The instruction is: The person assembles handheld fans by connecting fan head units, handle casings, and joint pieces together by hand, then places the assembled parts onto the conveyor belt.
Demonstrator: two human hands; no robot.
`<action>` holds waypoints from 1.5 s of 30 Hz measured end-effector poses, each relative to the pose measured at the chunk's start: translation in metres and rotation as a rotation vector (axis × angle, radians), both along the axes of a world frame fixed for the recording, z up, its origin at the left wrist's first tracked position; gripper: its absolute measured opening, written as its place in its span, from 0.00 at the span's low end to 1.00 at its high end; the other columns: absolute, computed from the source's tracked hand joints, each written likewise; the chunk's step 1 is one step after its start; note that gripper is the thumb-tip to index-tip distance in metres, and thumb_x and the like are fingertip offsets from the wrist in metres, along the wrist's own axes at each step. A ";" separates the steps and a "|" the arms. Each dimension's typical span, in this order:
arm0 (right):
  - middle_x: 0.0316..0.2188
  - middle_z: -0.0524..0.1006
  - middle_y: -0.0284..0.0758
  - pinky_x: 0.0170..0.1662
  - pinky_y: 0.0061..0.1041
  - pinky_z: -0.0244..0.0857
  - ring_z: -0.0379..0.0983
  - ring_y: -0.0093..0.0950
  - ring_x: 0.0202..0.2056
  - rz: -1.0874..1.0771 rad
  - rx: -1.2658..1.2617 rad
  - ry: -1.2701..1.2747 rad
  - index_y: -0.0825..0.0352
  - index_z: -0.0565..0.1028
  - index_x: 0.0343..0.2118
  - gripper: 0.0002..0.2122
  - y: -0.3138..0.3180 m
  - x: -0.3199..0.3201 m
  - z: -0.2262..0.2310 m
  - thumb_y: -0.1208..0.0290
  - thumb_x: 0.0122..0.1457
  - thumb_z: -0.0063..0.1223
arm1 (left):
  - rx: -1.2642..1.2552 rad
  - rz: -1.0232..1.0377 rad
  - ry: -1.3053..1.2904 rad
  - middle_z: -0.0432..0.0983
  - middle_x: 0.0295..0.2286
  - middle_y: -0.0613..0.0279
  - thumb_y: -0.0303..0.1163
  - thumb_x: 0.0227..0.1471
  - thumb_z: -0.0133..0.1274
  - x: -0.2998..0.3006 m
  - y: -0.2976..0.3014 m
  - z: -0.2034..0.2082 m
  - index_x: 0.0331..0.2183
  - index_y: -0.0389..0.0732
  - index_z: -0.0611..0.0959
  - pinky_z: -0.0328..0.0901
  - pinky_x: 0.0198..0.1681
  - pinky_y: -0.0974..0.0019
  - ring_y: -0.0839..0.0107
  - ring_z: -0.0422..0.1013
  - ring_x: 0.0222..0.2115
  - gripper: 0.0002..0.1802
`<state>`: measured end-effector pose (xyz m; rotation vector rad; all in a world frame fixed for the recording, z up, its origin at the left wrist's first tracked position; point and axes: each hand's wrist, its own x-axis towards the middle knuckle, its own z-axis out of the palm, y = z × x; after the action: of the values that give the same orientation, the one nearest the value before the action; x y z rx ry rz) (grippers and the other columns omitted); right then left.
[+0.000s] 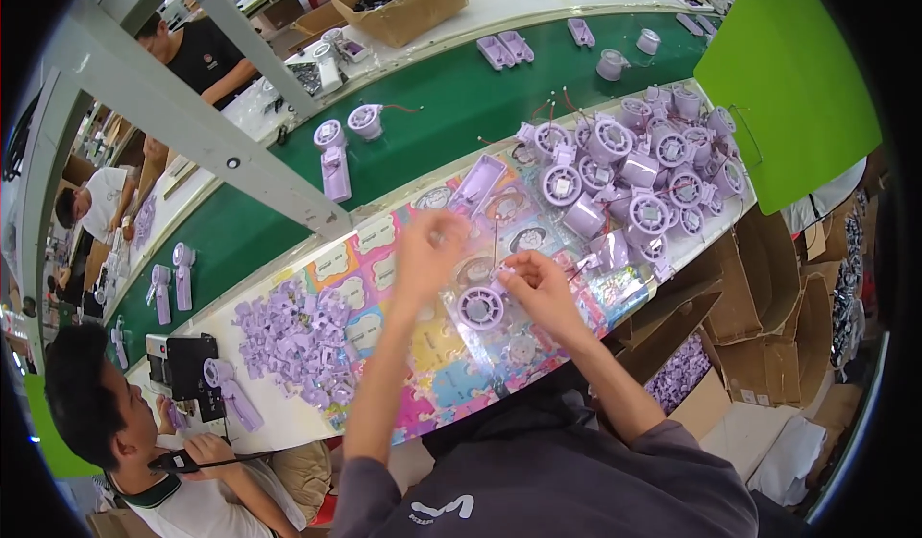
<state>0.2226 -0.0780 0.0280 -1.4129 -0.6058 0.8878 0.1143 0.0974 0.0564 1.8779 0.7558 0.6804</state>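
Green conveyor belt (pixel 461 115) — cardboard box (pixel 403 5) beyond

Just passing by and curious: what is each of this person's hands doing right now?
Left hand: raised above the mat, blurred; whether it holds anything cannot be told.
Right hand: fingers pinched at a thin wire beside the round purple fan part.

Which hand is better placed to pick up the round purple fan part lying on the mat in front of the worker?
Probably the right hand: it sits right beside the fan part, fingers almost touching it. The left hand is raised above and behind it, blurred, and looks pinched on something small.
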 end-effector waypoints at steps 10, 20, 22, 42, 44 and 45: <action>0.28 0.81 0.43 0.27 0.33 0.71 0.78 0.37 0.23 -0.083 -0.026 -0.678 0.69 0.78 0.43 0.11 -0.001 -0.030 -0.019 0.68 0.61 0.59 | 0.889 0.367 0.753 0.68 0.52 0.41 0.40 0.49 0.63 0.064 0.246 -0.035 0.61 0.46 0.69 0.61 0.57 0.45 0.43 0.65 0.55 0.40; 0.30 0.82 0.42 0.28 0.36 0.73 0.79 0.40 0.25 -0.083 -0.093 -0.784 0.69 0.78 0.42 0.12 -0.003 -0.019 -0.015 0.68 0.60 0.59 | 0.731 0.153 0.112 0.70 0.38 0.53 0.40 0.41 0.69 0.078 0.102 0.022 0.46 0.50 0.84 0.65 0.44 0.54 0.53 0.69 0.40 0.26; 0.30 0.82 0.42 0.28 0.37 0.72 0.79 0.40 0.25 -0.079 -0.079 -0.788 0.69 0.78 0.42 0.11 0.000 -0.021 -0.017 0.67 0.60 0.59 | 0.603 -0.023 0.041 0.70 0.37 0.55 0.40 0.40 0.69 0.064 0.052 0.029 0.44 0.51 0.85 0.66 0.43 0.55 0.54 0.69 0.38 0.25; 0.47 0.73 0.40 0.29 0.33 0.71 0.77 0.34 0.29 -0.040 0.171 -1.047 0.62 0.75 0.52 0.21 -0.020 -0.031 -0.006 0.64 0.56 0.64 | 0.405 -0.305 0.176 0.51 0.64 0.48 0.13 0.55 0.46 0.018 0.036 -0.013 0.67 0.51 0.59 0.71 0.49 0.57 0.53 0.73 0.50 0.42; 0.47 0.72 0.42 0.38 0.36 0.71 0.75 0.36 0.37 0.034 0.127 -1.121 0.60 0.74 0.55 0.28 -0.027 -0.039 0.003 0.60 0.51 0.68 | 0.310 -0.376 0.208 0.52 0.64 0.47 0.12 0.51 0.47 0.015 0.023 -0.009 0.67 0.52 0.62 0.72 0.48 0.55 0.50 0.73 0.49 0.44; 0.47 0.72 0.43 0.41 0.38 0.71 0.74 0.39 0.40 0.047 0.138 -1.147 0.60 0.74 0.55 0.28 -0.027 -0.044 0.004 0.59 0.50 0.69 | 0.309 -0.388 0.208 0.52 0.64 0.47 0.12 0.51 0.47 0.019 0.021 -0.006 0.67 0.52 0.62 0.72 0.48 0.55 0.50 0.73 0.49 0.44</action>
<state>0.1788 -0.1055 0.0316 -1.7067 -1.5135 -0.0320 0.1331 0.1179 0.0501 2.3223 0.4058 0.3715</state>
